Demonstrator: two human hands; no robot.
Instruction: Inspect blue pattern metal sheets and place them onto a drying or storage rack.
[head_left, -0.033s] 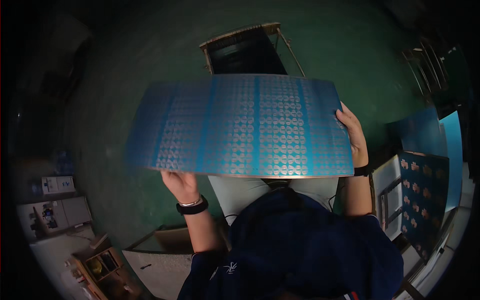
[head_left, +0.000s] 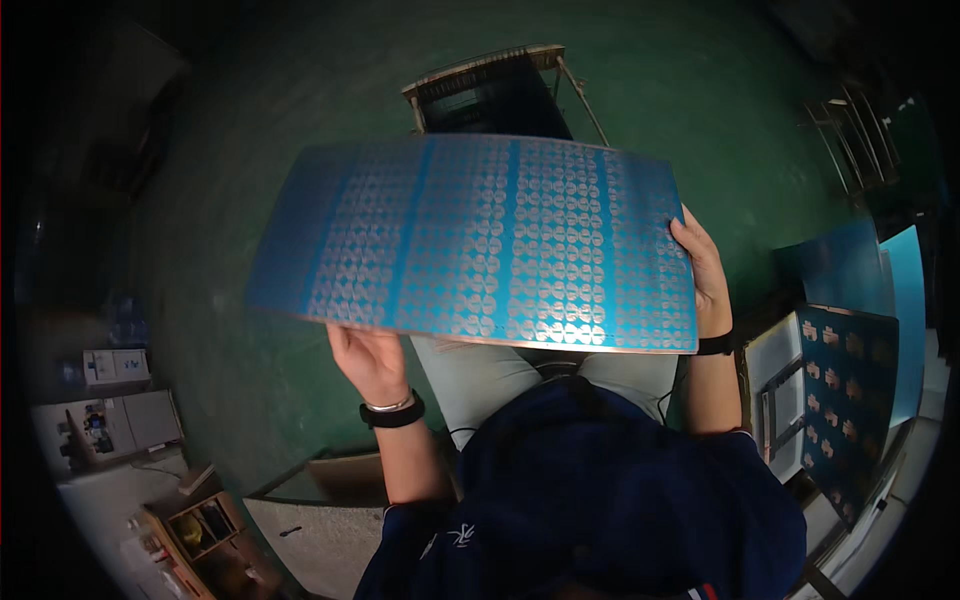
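A large blue circuit board panel (head_left: 455, 240) with columns of copper-coloured round patterns is held up in front of me, its far edge raised. My left hand (head_left: 370, 362) supports its near edge left of the middle; most of those fingers are hidden behind the panel. At the right edge, my right hand (head_left: 702, 262) grips it with the fingertips showing on the patterned face and the rest wrapped around the side. Both wrists wear black bands.
Beyond the panel stands a frame rack (head_left: 490, 88) with dark sheets. To my right, a panel with copper shapes (head_left: 845, 385) leans beside blue sheets (head_left: 903, 320). At lower left are a wooden tray (head_left: 200, 530) and a grey-topped surface (head_left: 325, 545). The floor (head_left: 250, 400) is green.
The panel has shifted slightly up and to the left, its right side now lower at the near corner. Both hands have moved with it and keep their hold.
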